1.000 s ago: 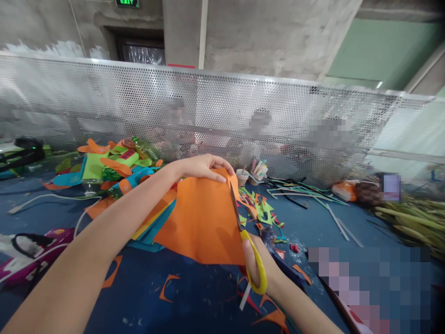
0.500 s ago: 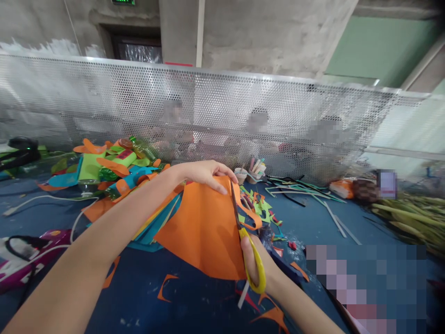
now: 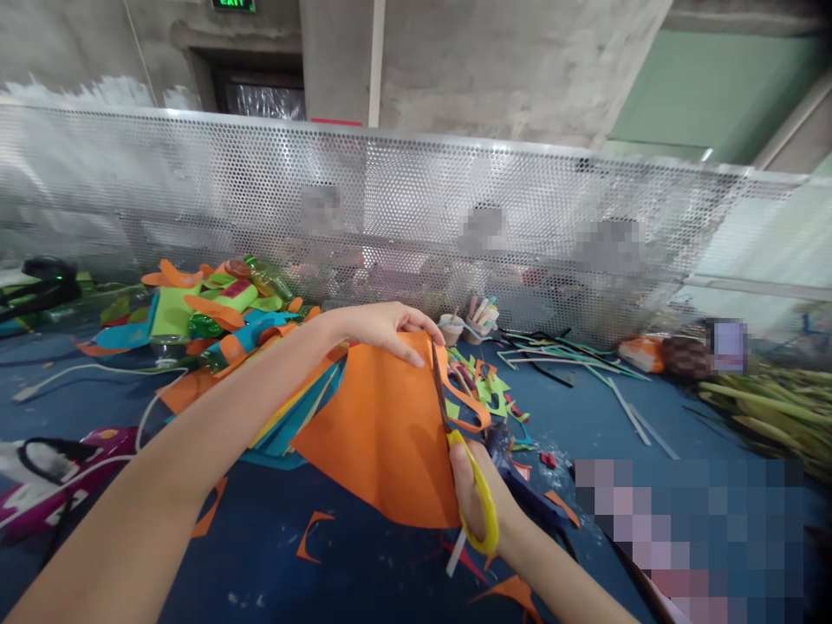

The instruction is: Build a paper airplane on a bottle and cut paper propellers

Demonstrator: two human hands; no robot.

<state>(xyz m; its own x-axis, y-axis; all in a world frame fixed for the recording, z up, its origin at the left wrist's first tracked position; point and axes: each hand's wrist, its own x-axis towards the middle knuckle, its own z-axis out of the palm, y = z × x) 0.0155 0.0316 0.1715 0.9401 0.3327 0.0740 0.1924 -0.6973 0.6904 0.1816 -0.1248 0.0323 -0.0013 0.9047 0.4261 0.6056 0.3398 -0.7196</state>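
Observation:
My left hand [image 3: 393, 329] grips the top edge of an orange paper sheet [image 3: 383, 433], thumb in front and fingers behind. In my right hand [image 3: 481, 485] are scissors with yellow handles [image 3: 484, 511]. Their dark blades lie along the sheet's right side, near the left fingertips. A narrow orange strip [image 3: 479, 414] curls away to the right of the blades, joined near the top. Behind the sheet lies a stack of blue and yellow paper [image 3: 292, 429].
Bottles and coloured paper shapes [image 3: 221, 303] pile up at the left. Paper scraps [image 3: 490, 390] and small cups [image 3: 451, 328] lie beyond my hands. A perforated metal screen [image 3: 403, 191] stands behind, people showing through it. Dried husks [image 3: 773, 407] are at the right.
Hands, scissors and orange sheet keep nearly the same pose. The whole view has shifted very slightly; the cut shows no clear advance.

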